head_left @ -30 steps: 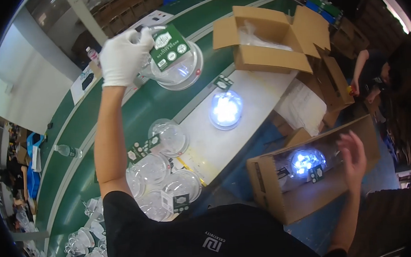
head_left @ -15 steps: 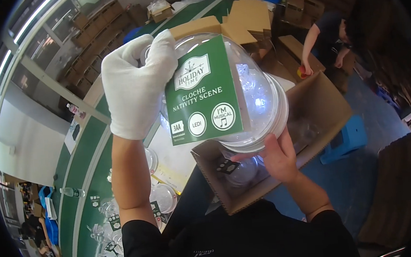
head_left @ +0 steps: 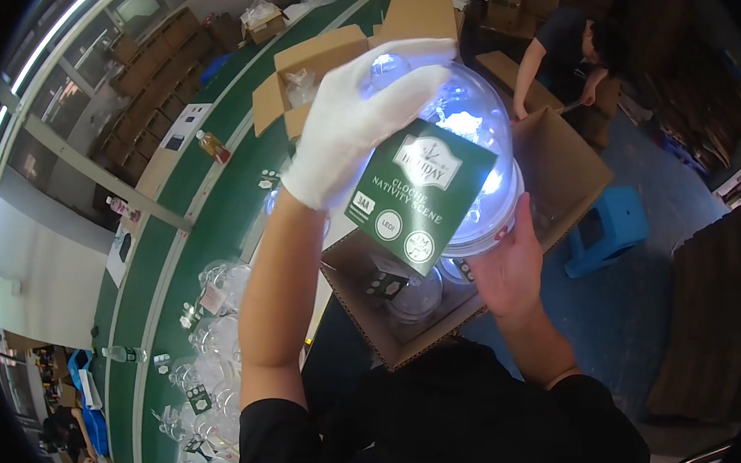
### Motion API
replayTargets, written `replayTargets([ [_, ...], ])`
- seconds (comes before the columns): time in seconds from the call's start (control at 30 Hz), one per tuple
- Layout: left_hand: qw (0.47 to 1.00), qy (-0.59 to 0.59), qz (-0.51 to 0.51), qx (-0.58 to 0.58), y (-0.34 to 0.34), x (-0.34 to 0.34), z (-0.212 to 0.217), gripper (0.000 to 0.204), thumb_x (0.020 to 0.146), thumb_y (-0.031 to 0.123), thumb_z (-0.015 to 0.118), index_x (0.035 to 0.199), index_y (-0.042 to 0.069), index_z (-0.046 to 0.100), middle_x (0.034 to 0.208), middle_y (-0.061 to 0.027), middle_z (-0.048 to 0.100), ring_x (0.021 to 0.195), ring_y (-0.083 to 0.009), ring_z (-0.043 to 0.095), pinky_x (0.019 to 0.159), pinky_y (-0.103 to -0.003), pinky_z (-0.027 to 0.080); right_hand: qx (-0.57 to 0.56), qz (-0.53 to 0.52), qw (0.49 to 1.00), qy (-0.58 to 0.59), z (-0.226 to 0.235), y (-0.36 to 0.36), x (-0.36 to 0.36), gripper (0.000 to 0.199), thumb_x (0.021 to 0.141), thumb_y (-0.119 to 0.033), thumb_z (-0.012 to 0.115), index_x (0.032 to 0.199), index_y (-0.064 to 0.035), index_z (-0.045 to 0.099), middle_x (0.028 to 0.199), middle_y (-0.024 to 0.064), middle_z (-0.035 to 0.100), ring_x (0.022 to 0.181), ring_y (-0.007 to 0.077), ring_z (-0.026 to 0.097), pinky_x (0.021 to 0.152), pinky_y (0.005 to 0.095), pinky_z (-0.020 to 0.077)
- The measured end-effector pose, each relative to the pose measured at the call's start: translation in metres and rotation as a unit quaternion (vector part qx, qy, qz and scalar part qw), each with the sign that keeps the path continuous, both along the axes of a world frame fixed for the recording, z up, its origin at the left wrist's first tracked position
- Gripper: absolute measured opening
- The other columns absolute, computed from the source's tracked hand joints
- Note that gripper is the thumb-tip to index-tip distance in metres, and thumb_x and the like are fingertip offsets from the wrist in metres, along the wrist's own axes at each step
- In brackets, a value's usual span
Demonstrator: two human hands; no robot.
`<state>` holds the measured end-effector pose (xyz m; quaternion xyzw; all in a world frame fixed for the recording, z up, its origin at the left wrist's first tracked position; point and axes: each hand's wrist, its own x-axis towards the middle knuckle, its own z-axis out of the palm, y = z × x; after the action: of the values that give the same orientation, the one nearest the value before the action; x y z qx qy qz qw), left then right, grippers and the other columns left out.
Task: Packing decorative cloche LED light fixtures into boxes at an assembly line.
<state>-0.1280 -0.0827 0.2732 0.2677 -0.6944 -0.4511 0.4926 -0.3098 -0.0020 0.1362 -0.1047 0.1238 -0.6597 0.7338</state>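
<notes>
A clear domed cloche glows blue-white inside, tilted in front of me above an open carton. My left hand, in a white glove, has its fingers around the round knob at the cloche's top. My bare right hand holds the round base from below, its thumb up along the side. A green printed card hangs off the knob and covers part of the dome. Inside the carton below lies another clear cloche with a dark card.
Several clear cloches with cards crowd the green conveyor table at left. Open cartons stand farther back. A blue plastic stool is on the floor at right. Beyond the carton, a person in dark clothes bends over.
My left hand has moved right, its fist loosening into fingers stretched around the knob. The cloche has turned, its card now hangs slanted, and its lights look brighter. My right hand stays at the base.
</notes>
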Motion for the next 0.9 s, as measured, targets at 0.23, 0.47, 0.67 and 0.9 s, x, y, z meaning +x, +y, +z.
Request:
replayTargets([
  [0.23, 0.97, 0.182, 0.138, 0.088, 0.027, -0.02, -0.131, 0.108, 0.079, 0.042, 0.08, 0.156, -0.004, 0.019, 0.152, -0.025, 0.041, 0.14, -0.0373, 0.044, 0.112, -0.043, 0.042, 0.024, 0.016, 0.999, 0.018, -0.026, -0.003, 0.002, 0.054, 0.108, -0.047, 0.037, 0.149, -0.0112, 0.043, 0.15, 0.0075, 0.049, 0.138, 0.0253, 0.046, 0.117, 0.0456, 0.0345],
  [0.47, 0.822, -0.126, 0.239, -0.501, 0.059, -0.033, -0.067, 0.035, 0.076, 0.024, 0.074, 0.106, 0.008, 0.068, 0.125, -0.0145, 0.061, 0.122, -0.0364, 0.057, 0.1, -0.051, 0.049, -0.089, 0.144, 0.962, -0.215, -0.076, -0.021, -0.056, 0.055, 0.107, -0.046, 0.042, 0.149, -0.0109, 0.044, 0.151, 0.0086, 0.048, 0.138, 0.0265, 0.045, 0.117, 0.0484, 0.0332],
  [0.67, 0.671, -0.376, 0.202, -0.606, 0.083, -0.05, -0.029, 0.026, 0.083, 0.018, 0.062, 0.102, 0.008, 0.077, 0.108, -0.005, 0.068, 0.111, -0.0286, 0.06, 0.109, -0.047, 0.037, -0.02, 0.268, 0.929, -0.254, -0.069, -0.017, -0.053, 0.053, 0.107, -0.045, 0.042, 0.147, -0.0096, 0.045, 0.145, 0.0088, 0.053, 0.132, 0.0247, 0.05, 0.113, 0.0443, 0.0388],
  [0.9, 0.408, -0.67, 0.384, -0.488, 0.075, -0.122, -0.081, 0.034, 0.09, 0.015, 0.053, 0.114, 0.004, 0.074, 0.114, -0.013, 0.07, 0.113, -0.0321, 0.061, 0.113, -0.053, 0.034, 0.026, 0.192, 0.981, 0.026, -0.069, 0.003, -0.008, 0.052, 0.108, -0.044, 0.041, 0.146, -0.008, 0.046, 0.142, 0.0076, 0.055, 0.128, 0.0226, 0.054, 0.109, 0.0405, 0.0427],
])
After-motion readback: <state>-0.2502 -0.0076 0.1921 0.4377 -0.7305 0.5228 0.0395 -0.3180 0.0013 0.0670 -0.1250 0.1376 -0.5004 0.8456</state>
